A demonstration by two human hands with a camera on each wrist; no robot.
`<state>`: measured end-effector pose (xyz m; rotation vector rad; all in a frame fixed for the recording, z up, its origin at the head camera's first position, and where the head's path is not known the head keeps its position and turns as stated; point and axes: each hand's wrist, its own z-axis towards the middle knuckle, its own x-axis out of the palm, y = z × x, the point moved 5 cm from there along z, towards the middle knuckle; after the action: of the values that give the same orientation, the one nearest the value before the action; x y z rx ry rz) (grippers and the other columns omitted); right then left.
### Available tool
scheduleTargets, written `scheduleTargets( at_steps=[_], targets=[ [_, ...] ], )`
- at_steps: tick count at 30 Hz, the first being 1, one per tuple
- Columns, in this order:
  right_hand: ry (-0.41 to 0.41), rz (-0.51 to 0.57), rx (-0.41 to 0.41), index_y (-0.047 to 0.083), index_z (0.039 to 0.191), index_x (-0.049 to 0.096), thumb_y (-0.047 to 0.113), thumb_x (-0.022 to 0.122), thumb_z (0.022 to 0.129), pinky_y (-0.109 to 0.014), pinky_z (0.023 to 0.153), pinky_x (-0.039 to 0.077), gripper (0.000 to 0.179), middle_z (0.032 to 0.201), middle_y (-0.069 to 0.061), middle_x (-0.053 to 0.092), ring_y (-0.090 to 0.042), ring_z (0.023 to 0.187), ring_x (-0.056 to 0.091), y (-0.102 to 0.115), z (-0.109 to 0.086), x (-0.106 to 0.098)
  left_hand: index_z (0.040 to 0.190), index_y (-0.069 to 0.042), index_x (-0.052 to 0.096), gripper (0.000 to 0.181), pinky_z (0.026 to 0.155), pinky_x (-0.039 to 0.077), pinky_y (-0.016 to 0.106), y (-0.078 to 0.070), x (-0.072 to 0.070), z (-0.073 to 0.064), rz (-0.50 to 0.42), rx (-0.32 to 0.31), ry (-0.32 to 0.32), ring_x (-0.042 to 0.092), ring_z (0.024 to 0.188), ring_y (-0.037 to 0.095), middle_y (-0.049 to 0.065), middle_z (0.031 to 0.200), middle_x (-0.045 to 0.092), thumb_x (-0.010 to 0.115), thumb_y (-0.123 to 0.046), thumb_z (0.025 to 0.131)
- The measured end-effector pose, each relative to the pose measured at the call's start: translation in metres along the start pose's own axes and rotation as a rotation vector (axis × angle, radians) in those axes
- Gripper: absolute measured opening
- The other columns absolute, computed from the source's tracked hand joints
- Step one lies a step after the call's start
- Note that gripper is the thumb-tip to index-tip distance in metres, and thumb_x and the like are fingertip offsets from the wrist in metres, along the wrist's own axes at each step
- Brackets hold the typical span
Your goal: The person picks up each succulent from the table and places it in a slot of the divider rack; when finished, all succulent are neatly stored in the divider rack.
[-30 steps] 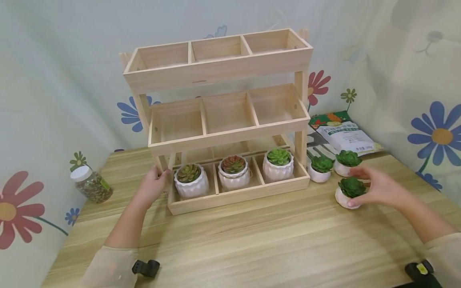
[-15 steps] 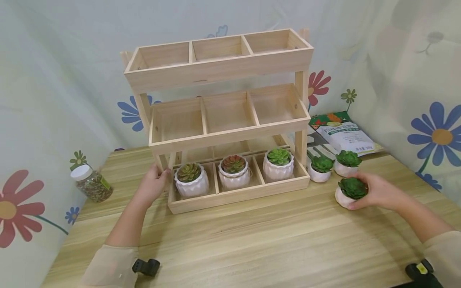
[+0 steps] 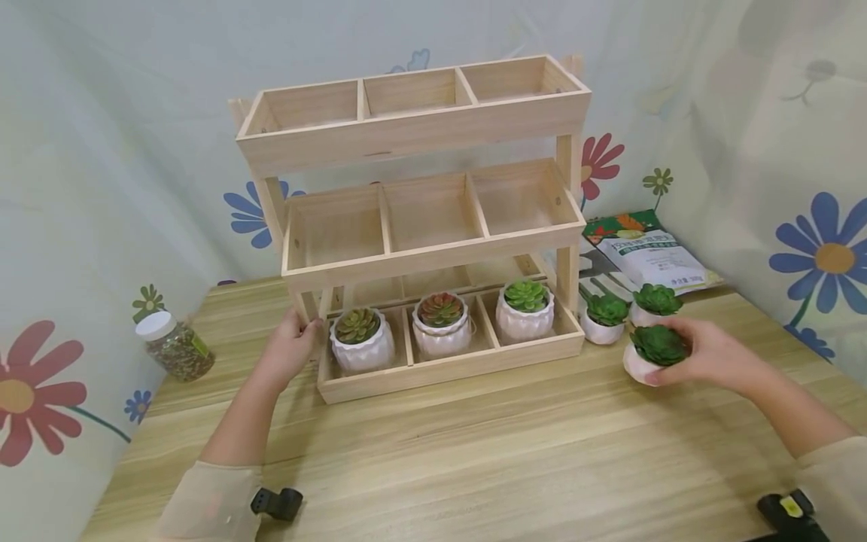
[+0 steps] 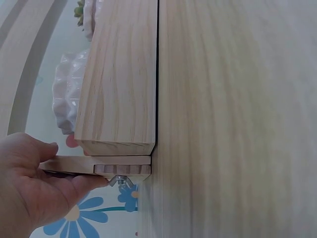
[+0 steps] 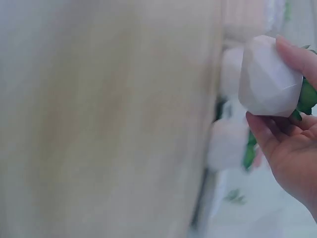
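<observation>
My left hand (image 3: pixel 287 351) grips the left leg of a three-tier wooden plant stand (image 3: pixel 433 263); in the left wrist view, thumb and fingers lie on either side of the flat wooden leg (image 4: pixel 74 163), close to a wing nut (image 4: pixel 120 180). Off to the right, my right hand (image 3: pixel 718 357) holds a small potted succulent (image 3: pixel 658 345) by its white faceted pot (image 5: pixel 270 79), thumb on one side and fingers on the other. Three succulents in white pots fill the bottom tier: a brownish-green one (image 3: pixel 362 339), a reddish one (image 3: pixel 440 322) and a bright green one (image 3: pixel 524 309).
Two more small potted succulents, one nearer the stand (image 3: pixel 604 316) and one behind (image 3: pixel 655 302), stand right of it. Behind them lie small tools (image 3: pixel 596 284) and a printed bag (image 3: pixel 650 256). A white-lidded jar (image 3: pixel 176 348) is at the left on the wooden table (image 3: pixel 447 452).
My right hand has closed round the small succulent's pot and moved it slightly left and up. The left hand keeps its hold on the stand's leg.
</observation>
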<state>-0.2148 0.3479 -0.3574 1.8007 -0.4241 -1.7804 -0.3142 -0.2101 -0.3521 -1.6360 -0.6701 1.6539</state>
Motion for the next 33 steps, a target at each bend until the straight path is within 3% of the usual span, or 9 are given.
scheduleTargets(
  at_steps=[5, 12, 19, 27, 33],
  targets=[
    [-0.021, 0.016, -0.033, -0.004, 0.118, 0.052, 0.035, 0.089, 0.060, -0.033, 0.071, 0.048, 0.078, 0.102, -0.014, 0.061, -0.024, 0.087, 0.056, 0.034, 0.008, -0.005, 0.126, 0.013, 0.031, 0.041, 0.090, 0.041, 0.052, 0.000, 0.000, 0.000, -0.006, -0.018, 0.012, 0.044, 0.114, 0.041, 0.035, 0.123, 0.044, 0.035, -0.020, 0.102],
    [0.012, 0.108, -0.065, 0.002, 0.119, 0.053, 0.036, 0.088, 0.062, -0.038, 0.076, 0.048, 0.075, 0.103, -0.010, 0.061, -0.023, 0.089, 0.056, 0.093, 0.022, -0.003, 0.126, 0.014, 0.032, 0.040, 0.091, 0.040, 0.052, -0.001, 0.002, 0.000, -0.027, -0.004, 0.008, 0.045, 0.114, 0.041, 0.036, 0.122, 0.045, 0.035, -0.017, 0.101],
    [0.064, 0.212, -0.194, 0.005, 0.112, 0.056, 0.026, 0.089, 0.060, -0.036, 0.076, 0.048, 0.065, 0.099, -0.007, 0.061, -0.022, 0.086, 0.056, 0.153, 0.049, 0.018, 0.129, 0.015, 0.030, 0.041, 0.094, 0.038, 0.053, -0.001, 0.001, 0.001, -0.045, 0.003, 0.022, 0.043, 0.116, 0.043, 0.036, 0.124, 0.044, 0.034, -0.016, 0.101],
    [0.116, 0.181, -0.363, 0.009, 0.108, 0.059, 0.031, 0.090, 0.058, -0.038, 0.079, 0.046, 0.063, 0.096, -0.002, 0.062, -0.019, 0.087, 0.055, 0.227, 0.080, 0.032, 0.132, 0.015, 0.028, 0.042, 0.095, 0.038, 0.054, -0.004, 0.001, 0.001, -0.063, 0.032, 0.043, 0.043, 0.117, 0.043, 0.037, 0.126, 0.043, 0.034, -0.012, 0.101],
    [0.158, 0.213, -0.474, 0.006, 0.106, 0.059, 0.024, 0.089, 0.058, -0.033, 0.078, 0.048, 0.059, 0.094, -0.002, 0.063, -0.018, 0.084, 0.057, 0.285, 0.107, 0.035, 0.132, 0.015, 0.028, 0.042, 0.094, 0.039, 0.053, -0.004, 0.000, 0.001, -0.066, 0.040, 0.042, 0.044, 0.116, 0.044, 0.036, 0.126, 0.043, 0.035, -0.011, 0.101]
  ],
)
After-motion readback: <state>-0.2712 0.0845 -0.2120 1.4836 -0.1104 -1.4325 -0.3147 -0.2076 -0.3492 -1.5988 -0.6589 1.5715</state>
